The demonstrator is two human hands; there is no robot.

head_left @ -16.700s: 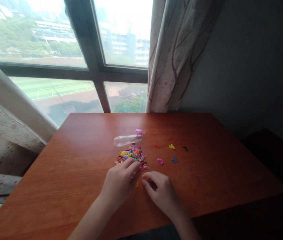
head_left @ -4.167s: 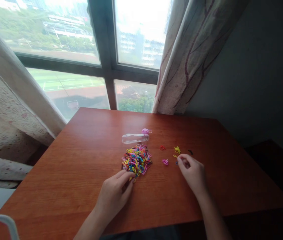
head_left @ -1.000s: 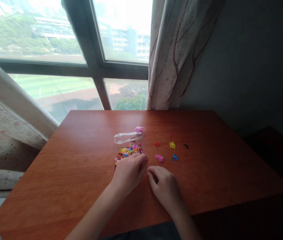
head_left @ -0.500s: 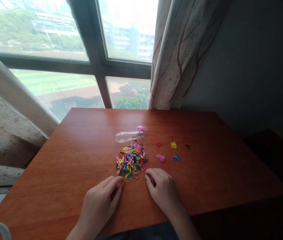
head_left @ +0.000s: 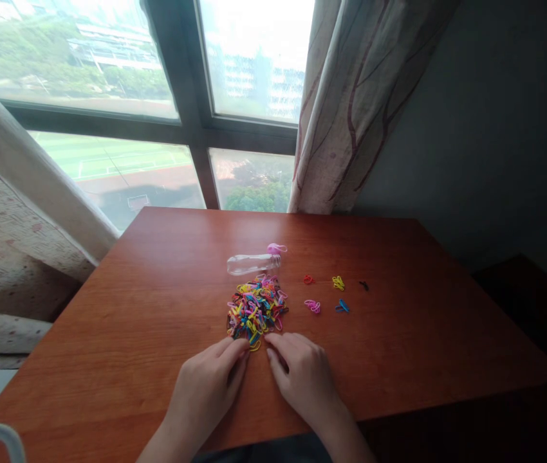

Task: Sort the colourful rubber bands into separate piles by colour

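Note:
A pile of small, multicoloured rubber bands (head_left: 257,305) lies on the wooden table. At its near edge, my left hand (head_left: 213,373) has thumb and forefinger pinched together beside a yellow band (head_left: 255,346); whatever is between the fingertips is hidden. My right hand (head_left: 302,370) rests at the near right edge of the pile with its fingers curled and its fingertips close to the thumb. I cannot make out what those fingertips hold, if anything.
Right of the pile are small groups of red (head_left: 308,279), yellow (head_left: 338,283), black (head_left: 363,285), pink (head_left: 312,306) and blue bands (head_left: 342,306). Behind it lies a clear plastic bottle (head_left: 253,263), with a pink cap (head_left: 276,248) beside its neck. A window and curtains border the table (head_left: 428,334).
My right hand has moved left, closer to my left hand, covering the spot where a loose pink band lay. My left hand stays by the pile. The view has shifted slightly.

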